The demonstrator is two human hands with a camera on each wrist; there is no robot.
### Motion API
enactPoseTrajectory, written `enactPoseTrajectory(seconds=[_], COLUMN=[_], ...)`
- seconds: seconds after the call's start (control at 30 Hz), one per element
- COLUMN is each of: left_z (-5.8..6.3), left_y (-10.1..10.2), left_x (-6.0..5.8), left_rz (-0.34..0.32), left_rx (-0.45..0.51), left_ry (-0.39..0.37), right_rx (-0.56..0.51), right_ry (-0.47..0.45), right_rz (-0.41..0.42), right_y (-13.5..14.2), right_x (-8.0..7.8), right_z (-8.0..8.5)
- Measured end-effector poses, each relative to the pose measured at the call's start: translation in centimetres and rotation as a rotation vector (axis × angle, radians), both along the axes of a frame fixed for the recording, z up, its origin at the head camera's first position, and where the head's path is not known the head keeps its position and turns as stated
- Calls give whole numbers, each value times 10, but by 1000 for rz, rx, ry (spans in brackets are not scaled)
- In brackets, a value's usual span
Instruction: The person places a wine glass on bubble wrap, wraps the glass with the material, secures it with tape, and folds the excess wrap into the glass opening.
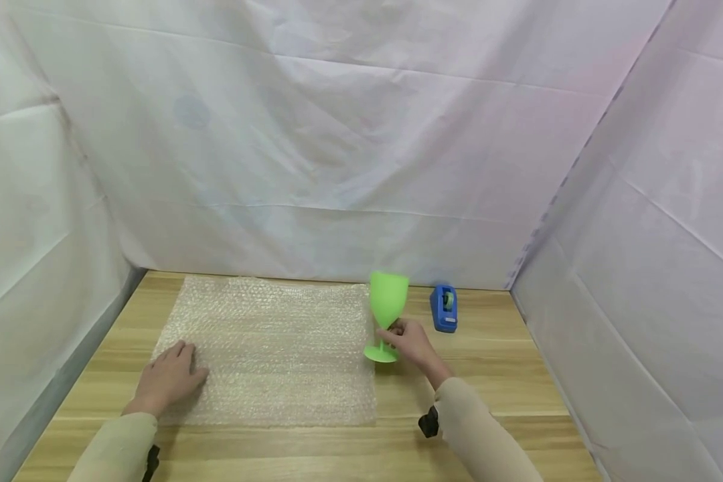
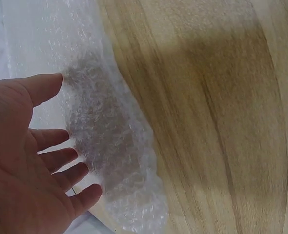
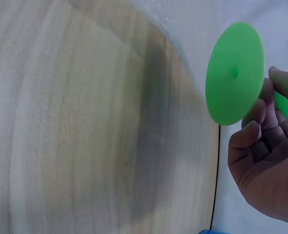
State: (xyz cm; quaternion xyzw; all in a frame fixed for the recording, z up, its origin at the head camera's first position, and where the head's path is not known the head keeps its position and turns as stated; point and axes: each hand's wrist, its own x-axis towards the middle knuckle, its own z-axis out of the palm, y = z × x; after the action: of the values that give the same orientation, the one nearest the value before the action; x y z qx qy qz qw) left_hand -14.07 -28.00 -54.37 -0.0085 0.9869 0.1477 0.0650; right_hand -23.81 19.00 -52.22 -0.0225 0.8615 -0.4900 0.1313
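My right hand (image 1: pixel 411 341) grips a green plastic goblet (image 1: pixel 389 298) by its stem, holding it upright just past the right edge of a bubble wrap sheet (image 1: pixel 277 355). In the right wrist view the goblet's round foot (image 3: pixel 234 73) faces the camera, and the fingers curl around behind it; most of the bowl is hidden there. The bubble wrap lies flat and spread out on the wooden table. My left hand (image 1: pixel 169 376) is over the sheet's left part, fingers spread. Seen from the left wrist, those fingers (image 2: pixel 53 136) are extended at the bubble wrap and hold nothing.
A blue tape dispenser (image 1: pixel 444 309) stands at the back right of the wooden table (image 1: pixel 488 375), to the right of the goblet. White cloth walls (image 1: pixel 313 147) enclose the table at the back and on both sides.
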Motion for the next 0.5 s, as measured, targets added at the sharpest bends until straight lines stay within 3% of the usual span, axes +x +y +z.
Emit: enactPoseTrajectory(seconds=[0.5], left_z=[4], left_y=[-13], left_x=[0], left_rz=[-56], left_rx=[6], left_ry=[61], right_rx=[-13], right_ry=[-47], right_rz=[66], right_y=[-45], right_x=[6], right_z=[-4])
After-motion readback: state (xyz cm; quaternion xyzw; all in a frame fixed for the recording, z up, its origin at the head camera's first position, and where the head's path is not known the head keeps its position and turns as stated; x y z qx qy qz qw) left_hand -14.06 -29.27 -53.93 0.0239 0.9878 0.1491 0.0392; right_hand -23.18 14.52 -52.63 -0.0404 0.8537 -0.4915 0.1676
